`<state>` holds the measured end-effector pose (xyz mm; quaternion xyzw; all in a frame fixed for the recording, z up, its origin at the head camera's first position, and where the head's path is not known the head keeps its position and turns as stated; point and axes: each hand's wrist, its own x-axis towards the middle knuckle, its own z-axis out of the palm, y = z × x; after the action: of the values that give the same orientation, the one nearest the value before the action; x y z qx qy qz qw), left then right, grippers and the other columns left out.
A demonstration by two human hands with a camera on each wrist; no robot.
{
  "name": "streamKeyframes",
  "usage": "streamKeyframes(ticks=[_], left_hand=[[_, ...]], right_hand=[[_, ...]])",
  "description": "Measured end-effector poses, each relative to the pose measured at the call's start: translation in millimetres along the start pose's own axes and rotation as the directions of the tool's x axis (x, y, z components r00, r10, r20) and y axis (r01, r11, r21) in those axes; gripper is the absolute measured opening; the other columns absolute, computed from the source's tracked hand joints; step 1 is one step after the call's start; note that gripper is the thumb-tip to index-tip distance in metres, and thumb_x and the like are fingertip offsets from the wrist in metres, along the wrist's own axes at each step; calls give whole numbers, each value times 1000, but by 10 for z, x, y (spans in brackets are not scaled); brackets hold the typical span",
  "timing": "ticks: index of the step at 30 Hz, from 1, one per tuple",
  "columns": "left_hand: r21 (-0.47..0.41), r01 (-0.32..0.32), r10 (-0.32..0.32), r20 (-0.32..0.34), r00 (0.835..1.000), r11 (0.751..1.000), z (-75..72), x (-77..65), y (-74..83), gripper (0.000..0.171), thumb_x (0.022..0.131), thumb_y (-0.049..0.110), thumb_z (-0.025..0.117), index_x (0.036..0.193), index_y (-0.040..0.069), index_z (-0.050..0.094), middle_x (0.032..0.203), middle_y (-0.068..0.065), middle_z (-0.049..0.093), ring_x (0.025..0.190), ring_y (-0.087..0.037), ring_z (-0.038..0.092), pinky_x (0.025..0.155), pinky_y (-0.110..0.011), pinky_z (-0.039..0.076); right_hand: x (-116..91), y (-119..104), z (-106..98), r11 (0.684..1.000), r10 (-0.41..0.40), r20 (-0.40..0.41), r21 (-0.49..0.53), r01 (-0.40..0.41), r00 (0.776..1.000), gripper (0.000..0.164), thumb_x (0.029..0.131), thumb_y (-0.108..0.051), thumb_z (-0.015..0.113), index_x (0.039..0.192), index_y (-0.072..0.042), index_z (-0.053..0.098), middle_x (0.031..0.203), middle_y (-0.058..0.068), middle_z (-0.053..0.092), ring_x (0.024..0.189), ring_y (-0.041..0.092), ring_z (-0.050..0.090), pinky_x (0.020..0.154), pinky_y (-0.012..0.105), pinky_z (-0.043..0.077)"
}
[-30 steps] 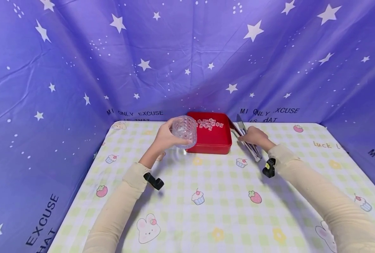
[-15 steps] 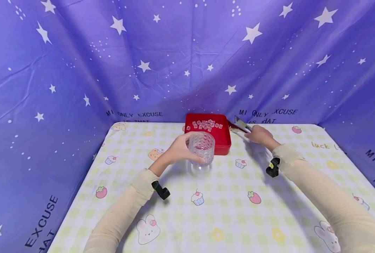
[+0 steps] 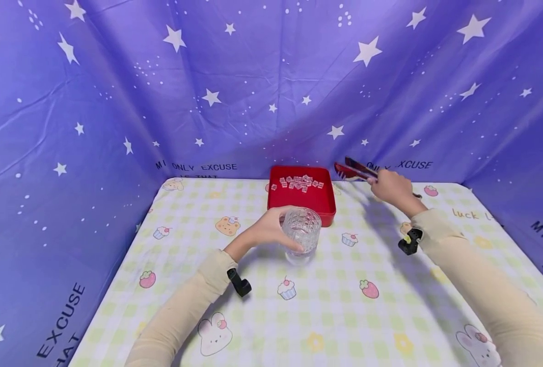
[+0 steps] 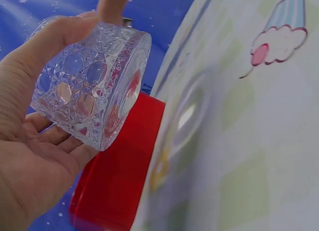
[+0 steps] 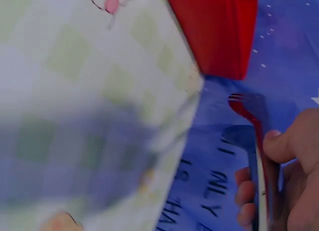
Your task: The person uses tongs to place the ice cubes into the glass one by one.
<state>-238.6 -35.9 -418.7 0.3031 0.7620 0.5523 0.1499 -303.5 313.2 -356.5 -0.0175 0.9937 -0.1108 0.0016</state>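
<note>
My left hand (image 3: 271,228) holds a clear cut-glass tumbler (image 3: 304,229) above the tablecloth, just in front of the red tin (image 3: 278,204). The left wrist view shows the thumb and fingers around the patterned side of the tumbler (image 4: 75,86). Inside the tin lie several small clear cubes (image 3: 301,182), mostly toward its back. To the tin's right, my right hand (image 3: 392,187) grips shiny metal tongs (image 3: 357,169), raised over the table's back edge. In the right wrist view, the tongs (image 5: 264,151) have a forked tip on one arm and stand slightly apart.
A checked tablecloth (image 3: 326,306) with cartoon prints covers the table. Purple star-printed curtains (image 3: 253,76) hang close behind the back edge and at both sides. The tin stands near that back edge.
The tumbler has moved rightward and toward me in my left hand, from beside the tin to its front. My right hand has picked the tongs up off the tablecloth.
</note>
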Motion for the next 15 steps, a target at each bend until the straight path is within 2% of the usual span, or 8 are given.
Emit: streamKeyframes(ticks=[3,7,11,15], left_hand=[[18,12,-12,6,1000,1000,27,4,-43,86,64,16,97,140,15,59,130,2,67,120,-12,61,108,-34,52],[30,18,-18,3,1000,999,53,11,-110,85,64,15,97,140,15,59,132,2,66,122,-12,60,111,-35,49],[34,20,-20,-4,1000,999,75,9,-164,85,63,14,97,140,15,59,133,0,66,123,-13,59,113,-37,48],[53,18,-18,-11,1000,998,98,14,-216,86,62,16,98,139,16,60,133,1,66,123,-13,59,114,-37,47]], right_hand=[[-13,-4,-99,997,-76,-111,-35,72,991,40,104,-31,47,105,8,56,82,24,59,65,37,56,49,45,45],[-29,-47,-199,983,-178,-229,-85,163,957,44,106,-33,48,119,9,56,90,27,62,63,38,58,47,49,45],[-42,-106,-246,966,-253,-301,-133,222,920,47,107,-35,49,126,7,55,94,27,64,58,36,55,44,47,42],[-47,-170,-259,945,-322,-353,-177,275,879,44,105,-35,55,124,5,57,93,25,64,55,32,51,41,43,39]])
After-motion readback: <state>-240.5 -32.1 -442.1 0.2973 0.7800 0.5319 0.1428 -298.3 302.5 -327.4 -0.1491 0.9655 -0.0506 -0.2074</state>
